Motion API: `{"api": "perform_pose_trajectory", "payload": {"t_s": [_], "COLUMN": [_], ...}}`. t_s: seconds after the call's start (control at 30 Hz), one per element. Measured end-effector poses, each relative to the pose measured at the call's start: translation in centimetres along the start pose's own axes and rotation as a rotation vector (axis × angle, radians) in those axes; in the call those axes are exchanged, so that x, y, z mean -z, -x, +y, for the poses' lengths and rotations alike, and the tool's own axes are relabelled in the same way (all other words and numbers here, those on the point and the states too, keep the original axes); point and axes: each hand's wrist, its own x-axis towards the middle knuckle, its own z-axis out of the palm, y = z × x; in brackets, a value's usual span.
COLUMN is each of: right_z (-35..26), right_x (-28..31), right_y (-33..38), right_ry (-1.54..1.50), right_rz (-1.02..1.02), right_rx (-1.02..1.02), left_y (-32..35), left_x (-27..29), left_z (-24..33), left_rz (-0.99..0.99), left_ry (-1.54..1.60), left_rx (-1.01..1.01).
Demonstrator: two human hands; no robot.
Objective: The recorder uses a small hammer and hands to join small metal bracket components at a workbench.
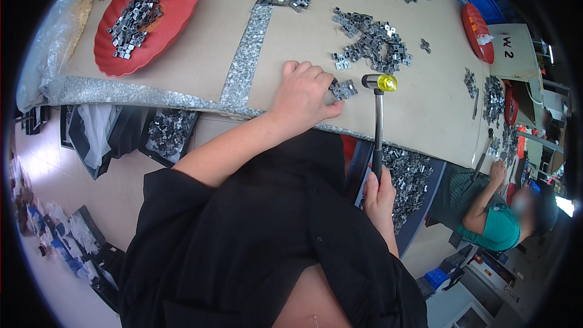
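Left hand (305,94) is pressed down on a small metal clip (344,89) near the table (200,61) edge, fingers curled over it. Right hand (379,191) is wrapped tight around the handle of a little hammer (378,115), its yellow-tipped head just beside the clip. More clips are piled behind, plus a red tray (176,18) full of them.
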Motion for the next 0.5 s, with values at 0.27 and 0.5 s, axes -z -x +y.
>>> {"api": "perform_pose_trajectory", "payload": {"t_s": [0.27, 0.5], "right_z": [2.8, 2.8], "right_x": [-0.2, 1.2], "right_y": [-1.1, -4.5], "right_ry": [-0.101, 0.204], "right_rz": [0.188, 0.556], "right_rx": [-0.049, -0.061], "left_y": [-0.3, -0.2], "left_x": [0.1, 0.4], "left_z": [0.2, 0.1], "left_rz": [0.015, -0.008], "left_ry": [0.026, 0.017], "left_rx": [0.027, 0.044]}}
